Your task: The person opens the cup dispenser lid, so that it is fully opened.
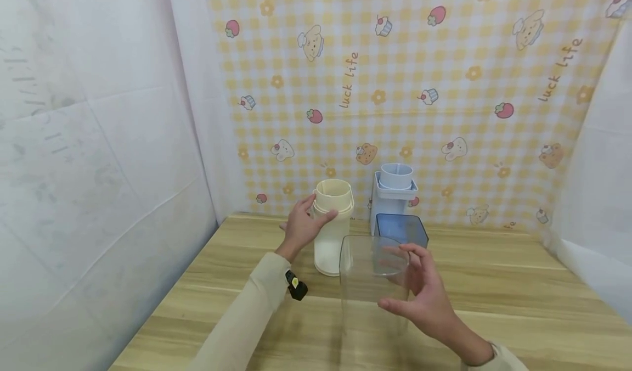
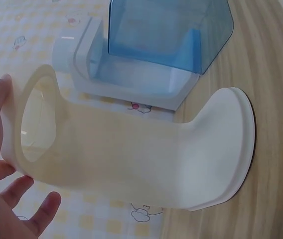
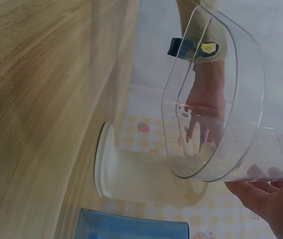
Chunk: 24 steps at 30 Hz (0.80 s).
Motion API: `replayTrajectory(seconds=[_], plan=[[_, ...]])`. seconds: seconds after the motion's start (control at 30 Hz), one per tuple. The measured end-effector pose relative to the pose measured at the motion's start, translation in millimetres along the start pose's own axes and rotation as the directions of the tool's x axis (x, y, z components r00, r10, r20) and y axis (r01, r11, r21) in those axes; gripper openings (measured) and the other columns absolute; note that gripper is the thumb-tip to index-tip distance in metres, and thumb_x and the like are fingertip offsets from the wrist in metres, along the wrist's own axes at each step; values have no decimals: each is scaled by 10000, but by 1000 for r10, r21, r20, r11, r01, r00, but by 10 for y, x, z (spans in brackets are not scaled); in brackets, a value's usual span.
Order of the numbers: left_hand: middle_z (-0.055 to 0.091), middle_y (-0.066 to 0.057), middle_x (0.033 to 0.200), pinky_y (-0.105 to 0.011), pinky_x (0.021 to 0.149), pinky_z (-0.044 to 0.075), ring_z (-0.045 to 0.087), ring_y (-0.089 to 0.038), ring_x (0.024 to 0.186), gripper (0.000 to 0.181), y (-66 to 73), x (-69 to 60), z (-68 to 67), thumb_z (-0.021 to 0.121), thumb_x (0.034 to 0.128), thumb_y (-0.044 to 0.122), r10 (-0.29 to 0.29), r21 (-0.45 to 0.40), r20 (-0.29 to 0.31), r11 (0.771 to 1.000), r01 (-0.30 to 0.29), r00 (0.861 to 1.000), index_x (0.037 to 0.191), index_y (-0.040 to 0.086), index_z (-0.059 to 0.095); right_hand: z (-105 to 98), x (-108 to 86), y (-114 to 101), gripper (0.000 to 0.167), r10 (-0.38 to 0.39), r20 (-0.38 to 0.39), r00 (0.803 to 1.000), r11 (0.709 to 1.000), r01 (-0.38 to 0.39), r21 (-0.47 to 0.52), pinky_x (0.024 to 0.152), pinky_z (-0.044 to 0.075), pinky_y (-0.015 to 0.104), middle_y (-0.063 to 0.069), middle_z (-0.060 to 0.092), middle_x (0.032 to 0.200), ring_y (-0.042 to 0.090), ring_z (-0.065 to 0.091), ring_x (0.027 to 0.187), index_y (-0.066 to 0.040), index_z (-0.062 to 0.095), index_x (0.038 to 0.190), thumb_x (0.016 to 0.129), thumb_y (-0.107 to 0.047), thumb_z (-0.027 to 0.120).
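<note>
A cream stand (image 1: pixel 332 236) with a round collar on top and a curved foot stands upright on the wooden table. My left hand (image 1: pixel 301 225) holds it by the collar, thumb in front and fingers at the left side. In the left wrist view, the stand's ring opening (image 2: pixel 38 119) shows near the fingers. My right hand (image 1: pixel 427 299) grips a clear, open-ended plastic container (image 1: pixel 370 288) by its right side, in front of the stand. In the right wrist view, the container (image 3: pixel 216 169) hangs tilted above the table, its wide mouth visible and apart from the stand.
Behind to the right stands a pale blue stand (image 1: pixel 388 206) of similar shape, with a transparent blue container (image 1: pixel 402 228) at its front. A yellow checked cloth (image 1: pixel 395 74) hangs behind the wooden table (image 1: pixel 518 283). White sheeting (image 1: pixel 108 140) closes off the left side.
</note>
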<state>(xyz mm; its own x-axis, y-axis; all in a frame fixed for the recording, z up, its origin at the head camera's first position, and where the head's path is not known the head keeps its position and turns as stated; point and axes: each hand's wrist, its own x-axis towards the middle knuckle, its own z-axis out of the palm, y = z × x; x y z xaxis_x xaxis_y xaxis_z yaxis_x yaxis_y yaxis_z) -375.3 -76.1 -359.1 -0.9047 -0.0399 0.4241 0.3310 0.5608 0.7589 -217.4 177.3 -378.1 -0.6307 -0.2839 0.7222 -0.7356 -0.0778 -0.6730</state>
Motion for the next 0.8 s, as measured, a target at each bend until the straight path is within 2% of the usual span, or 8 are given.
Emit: replayTrajectory(seconds=[0.13, 0.27, 0.43, 0.63, 0.7, 0.8], plan=[[471, -54, 1493, -806, 988, -21, 419, -334, 1365, 865, -4, 51, 10, 743, 793, 605, -20, -18, 20, 1000, 21, 1000, 1474, 142, 480, 19, 21, 19, 867, 28, -9, 1000, 999, -28, 17, 912, 531, 402, 222, 479, 1389, 243, 600, 1195, 128, 197, 1351, 691, 237, 749], [452, -42, 1513, -787, 1002, 3, 384, -339, 1394, 855, 1, 107, 22, 733, 800, 608, -37, -12, 34, 999, 37, 999, 1478, 157, 475, 35, 58, 34, 860, 42, 0, 999, 998, -42, 36, 905, 538, 398, 215, 472, 1393, 254, 611, 1176, 118, 186, 1354, 713, 216, 751], [430, -35, 1532, -797, 1007, -50, 346, -347, 1421, 847, 30, 183, 19, 725, 803, 614, -50, -10, 42, 999, 51, 998, 1483, 176, 471, 56, 107, 54, 833, 49, 6, 999, 998, -49, 49, 897, 540, 372, 178, 482, 1400, 242, 617, 1170, 100, 197, 1346, 732, 195, 752], [425, -44, 1535, -795, 1007, -64, 350, -354, 1418, 867, -20, 241, 46, 721, 791, 641, -63, -14, 55, 998, 64, 997, 1479, 174, 477, 121, 122, 135, 778, 150, -20, 988, 986, -148, 75, 877, 545, 331, 4, 515, 1380, 173, 629, 1136, -32, 257, 1359, 778, 138, 747], [414, -48, 1543, -791, 1008, -81, 335, -355, 1426, 875, -36, 253, 54, 721, 789, 644, -67, -30, 67, 997, 69, 996, 1483, 173, 470, 152, 135, 172, 777, 183, -40, 982, 981, -180, 65, 870, 544, 315, 12, 516, 1376, 164, 634, 1118, -40, 266, 1356, 776, 125, 756], [395, -49, 1555, -789, 1005, -97, 314, -356, 1438, 872, -42, 281, 53, 715, 797, 640, -66, -44, 74, 997, 70, 995, 1490, 175, 459, 201, 182, 233, 804, 220, -63, 973, 975, -218, 40, 879, 534, 298, 99, 496, 1399, 152, 629, 1124, -8, 254, 1357, 759, 110, 779]])
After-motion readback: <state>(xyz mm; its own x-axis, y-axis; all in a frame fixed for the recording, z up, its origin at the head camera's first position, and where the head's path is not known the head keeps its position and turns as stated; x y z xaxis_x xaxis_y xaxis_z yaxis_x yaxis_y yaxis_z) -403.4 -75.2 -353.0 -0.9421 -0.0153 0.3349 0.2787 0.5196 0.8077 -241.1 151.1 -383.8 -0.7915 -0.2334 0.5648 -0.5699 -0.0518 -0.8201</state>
